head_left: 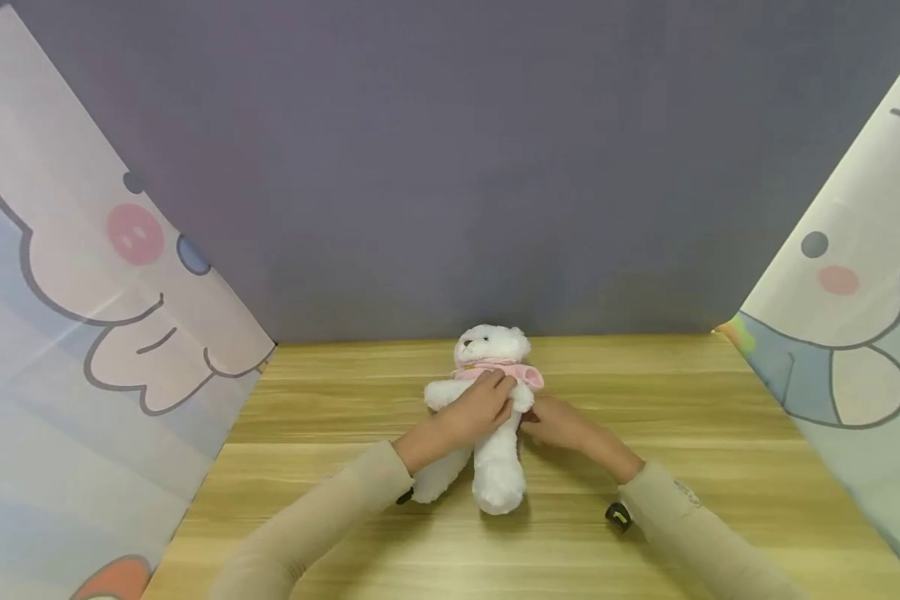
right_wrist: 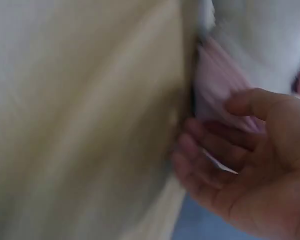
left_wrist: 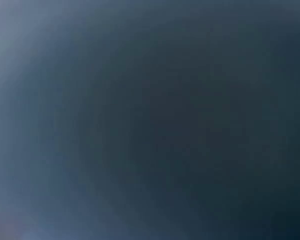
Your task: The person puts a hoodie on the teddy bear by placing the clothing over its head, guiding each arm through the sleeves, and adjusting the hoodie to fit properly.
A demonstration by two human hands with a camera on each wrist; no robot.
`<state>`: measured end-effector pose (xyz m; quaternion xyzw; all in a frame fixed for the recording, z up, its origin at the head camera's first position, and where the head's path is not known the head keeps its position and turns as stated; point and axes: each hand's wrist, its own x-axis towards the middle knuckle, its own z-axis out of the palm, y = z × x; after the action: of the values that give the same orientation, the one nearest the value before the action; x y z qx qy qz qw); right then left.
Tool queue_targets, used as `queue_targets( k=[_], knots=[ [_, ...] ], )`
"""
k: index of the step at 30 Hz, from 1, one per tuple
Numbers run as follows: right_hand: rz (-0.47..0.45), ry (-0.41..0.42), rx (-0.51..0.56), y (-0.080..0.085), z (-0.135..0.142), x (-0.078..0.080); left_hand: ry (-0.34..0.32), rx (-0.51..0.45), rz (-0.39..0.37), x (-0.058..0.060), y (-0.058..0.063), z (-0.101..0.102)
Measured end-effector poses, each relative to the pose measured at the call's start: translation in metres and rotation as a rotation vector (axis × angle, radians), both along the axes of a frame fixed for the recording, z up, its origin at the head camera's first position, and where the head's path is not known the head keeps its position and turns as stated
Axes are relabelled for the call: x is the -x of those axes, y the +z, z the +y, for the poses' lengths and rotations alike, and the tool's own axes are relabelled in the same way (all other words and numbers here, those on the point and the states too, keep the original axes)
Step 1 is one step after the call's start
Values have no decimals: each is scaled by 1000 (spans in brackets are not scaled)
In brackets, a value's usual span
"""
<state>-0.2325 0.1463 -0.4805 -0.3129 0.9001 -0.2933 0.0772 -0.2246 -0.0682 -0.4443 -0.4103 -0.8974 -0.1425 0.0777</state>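
A white plush teddy bear (head_left: 499, 479) in a pink garment (head_left: 530, 377) lies on its back, its head toward the far side. Across its chest my left hand (head_left: 480, 410) grips the body, fingers bent over the fur just under the garment. At the bear's side, below its arm, is my right hand (head_left: 561, 423), partly hidden by the toy. In the right wrist view, pink cloth (right_wrist: 217, 82) runs between the thumb and curled fingers of that hand (right_wrist: 270, 150). The left wrist view is dark and blurred.
The wooden table (head_left: 330, 400) meets a dark grey panel (head_left: 450, 167) at the back. Cartoon-printed sheets (head_left: 60, 292) hang at both sides. A small black device (head_left: 618, 517) sits at the right sleeve's cuff.
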Motion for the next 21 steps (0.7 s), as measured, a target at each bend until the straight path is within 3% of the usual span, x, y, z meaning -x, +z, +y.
queue_targets(
  k=[2,4,7,10,14,17,21],
  knots=[
    [-26,-32,-18,6,10,4,-42,37,32,-3,2,-1],
    [-20,-79,-27,16,19,8,-57,2,44,-3,8,-9],
    [62,-149,-1,34,27,10,-4,-68,25,2,15,-26],
    [173,-205,71,50,20,7,100,-44,-11,10,13,-41],
    [267,-172,110,64,1,1,103,33,-81,18,4,-45],
    [286,-113,22,66,-13,2,56,-2,-130,19,1,-43],
    [206,-81,-187,62,-18,9,80,-58,-124,21,3,-47]
  ],
)
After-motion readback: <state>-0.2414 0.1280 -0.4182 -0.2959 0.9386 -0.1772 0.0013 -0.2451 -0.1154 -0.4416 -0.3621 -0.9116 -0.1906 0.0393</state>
